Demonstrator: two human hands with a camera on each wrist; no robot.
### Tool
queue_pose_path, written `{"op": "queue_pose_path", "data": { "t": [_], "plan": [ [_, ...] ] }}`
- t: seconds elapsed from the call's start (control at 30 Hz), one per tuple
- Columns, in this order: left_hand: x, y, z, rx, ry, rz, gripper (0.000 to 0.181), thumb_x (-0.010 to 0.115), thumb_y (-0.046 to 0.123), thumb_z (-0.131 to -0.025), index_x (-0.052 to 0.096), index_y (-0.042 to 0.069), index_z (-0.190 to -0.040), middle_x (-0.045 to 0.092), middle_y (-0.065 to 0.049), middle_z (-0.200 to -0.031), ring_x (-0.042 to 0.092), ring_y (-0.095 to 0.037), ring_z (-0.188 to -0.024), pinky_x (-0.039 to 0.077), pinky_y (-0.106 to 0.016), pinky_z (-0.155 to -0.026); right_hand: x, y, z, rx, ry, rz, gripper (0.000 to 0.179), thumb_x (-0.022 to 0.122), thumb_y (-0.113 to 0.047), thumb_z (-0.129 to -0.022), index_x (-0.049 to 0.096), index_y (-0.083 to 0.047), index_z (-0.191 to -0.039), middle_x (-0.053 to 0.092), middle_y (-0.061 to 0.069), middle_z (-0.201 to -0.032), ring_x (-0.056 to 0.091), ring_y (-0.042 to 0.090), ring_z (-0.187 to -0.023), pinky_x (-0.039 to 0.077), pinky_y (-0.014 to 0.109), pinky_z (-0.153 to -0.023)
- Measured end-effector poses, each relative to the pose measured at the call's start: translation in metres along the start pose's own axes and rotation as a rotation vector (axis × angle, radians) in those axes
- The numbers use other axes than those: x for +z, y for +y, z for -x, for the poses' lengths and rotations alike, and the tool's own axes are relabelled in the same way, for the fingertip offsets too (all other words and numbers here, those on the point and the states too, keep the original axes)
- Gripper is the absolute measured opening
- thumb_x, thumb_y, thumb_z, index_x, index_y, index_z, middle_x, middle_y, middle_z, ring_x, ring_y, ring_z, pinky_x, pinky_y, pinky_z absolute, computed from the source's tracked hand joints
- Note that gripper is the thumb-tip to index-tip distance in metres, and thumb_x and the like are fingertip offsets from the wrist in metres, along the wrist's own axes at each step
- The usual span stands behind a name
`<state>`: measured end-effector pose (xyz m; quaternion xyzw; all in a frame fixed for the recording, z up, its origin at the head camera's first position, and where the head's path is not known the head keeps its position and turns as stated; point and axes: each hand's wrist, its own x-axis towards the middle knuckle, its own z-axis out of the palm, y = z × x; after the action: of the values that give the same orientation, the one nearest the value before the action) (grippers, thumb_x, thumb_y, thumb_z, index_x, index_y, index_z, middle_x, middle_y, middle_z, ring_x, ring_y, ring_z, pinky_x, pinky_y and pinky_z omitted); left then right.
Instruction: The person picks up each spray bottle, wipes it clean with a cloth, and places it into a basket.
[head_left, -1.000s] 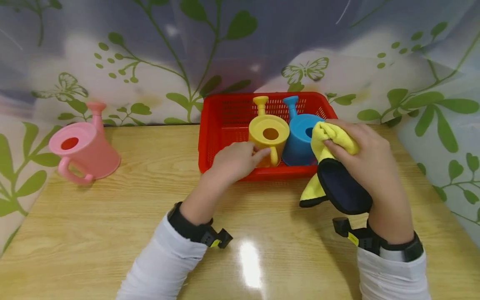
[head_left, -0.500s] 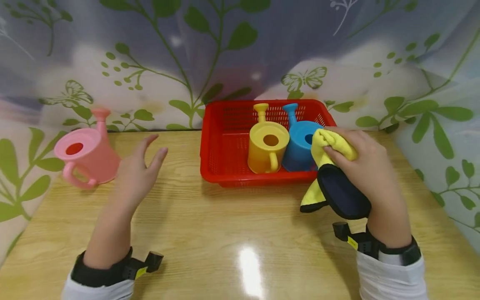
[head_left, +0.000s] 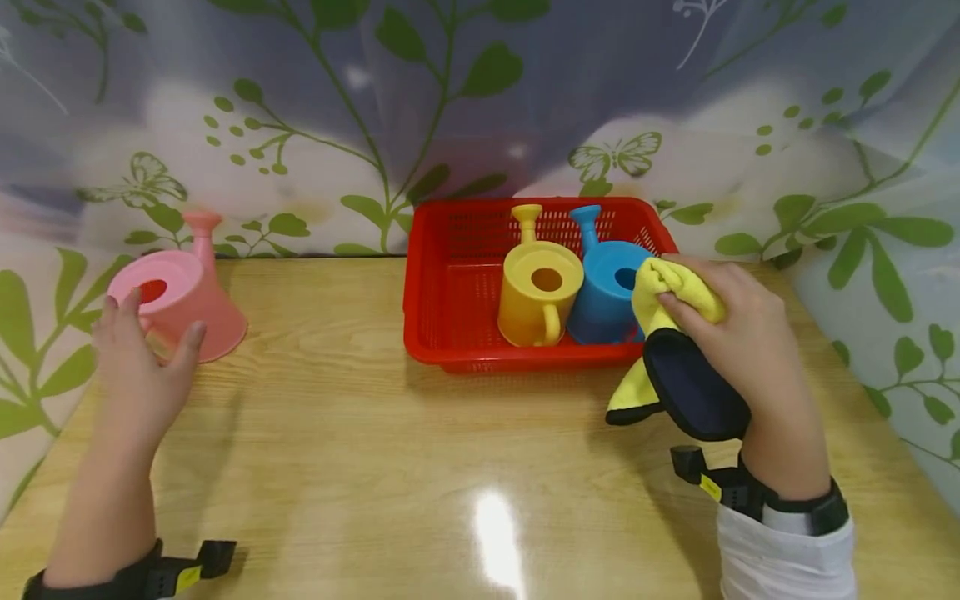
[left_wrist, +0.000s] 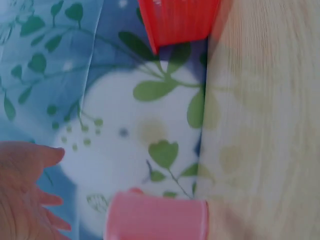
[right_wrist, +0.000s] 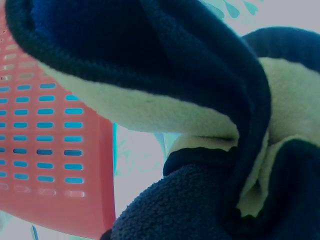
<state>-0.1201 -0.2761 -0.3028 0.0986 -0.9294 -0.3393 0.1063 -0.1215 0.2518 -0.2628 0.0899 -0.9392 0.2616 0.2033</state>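
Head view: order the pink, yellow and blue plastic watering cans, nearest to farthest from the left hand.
1. Pink watering can, partly behind left hand.
2. Yellow watering can, inside red plastic basket.
3. Blue watering can, basket's right side.

This looks like a fabric-screened nook, the wider room unclear. Leaf-printed fabric [head_left: 480, 125] flanks the table [head_left: 360, 458] at nine, twelve and three o'clock.

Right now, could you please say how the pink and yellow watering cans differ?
The pink watering can stands on the table; the yellow watering can stands in the basket. In the head view, the left hand partly hides the pink one; no hand hides the yellow one. Both are upright.
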Motion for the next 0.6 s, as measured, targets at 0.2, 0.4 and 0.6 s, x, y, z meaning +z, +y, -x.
{"op": "queue_pose_path", "data": {
  "t": [0.2, 0.4, 0.6],
  "plan": [
    [-0.014, -0.028, 0.001, -0.216, -0.018, 0.188, 0.088, 0.043, 0.041, -0.098, -0.017, 0.006, -0.151, -0.021, -0.024, -0.156, -0.012, -0.045, -0.144, -0.003, -0.061, -0.114, -0.004, 0.001, 0.000, 0.026, 0.000, -0.005, 0.040, 0.070, -0.018, -0.089, 0.061, -0.013, -0.128, 0.063, 0.018, -0.120, 0.054, 0.033, -0.099, 0.036, 0.040, -0.077],
    [-0.021, -0.055, 0.000, -0.421, -0.125, 0.263, 0.100, 0.041, 0.059, -0.093, -0.030, 0.012, -0.147, -0.023, -0.024, -0.155, -0.013, -0.049, -0.142, -0.001, -0.066, -0.112, -0.005, 0.003, 0.001, 0.038, -0.006, -0.007, 0.040, 0.069, -0.019, -0.089, 0.061, -0.013, -0.128, 0.062, 0.018, -0.121, 0.052, 0.032, -0.098, 0.034, 0.038, -0.075],
    [-0.024, -0.077, -0.008, -0.402, -0.233, 0.258, 0.095, 0.034, 0.055, -0.097, -0.027, 0.001, -0.146, -0.023, -0.026, -0.154, -0.011, -0.052, -0.141, 0.002, -0.067, -0.111, -0.005, 0.003, 0.001, 0.027, 0.004, -0.009, 0.040, 0.069, -0.019, -0.089, 0.061, -0.013, -0.128, 0.062, 0.018, -0.120, 0.052, 0.031, -0.097, 0.034, 0.037, -0.074]
  ]
}}
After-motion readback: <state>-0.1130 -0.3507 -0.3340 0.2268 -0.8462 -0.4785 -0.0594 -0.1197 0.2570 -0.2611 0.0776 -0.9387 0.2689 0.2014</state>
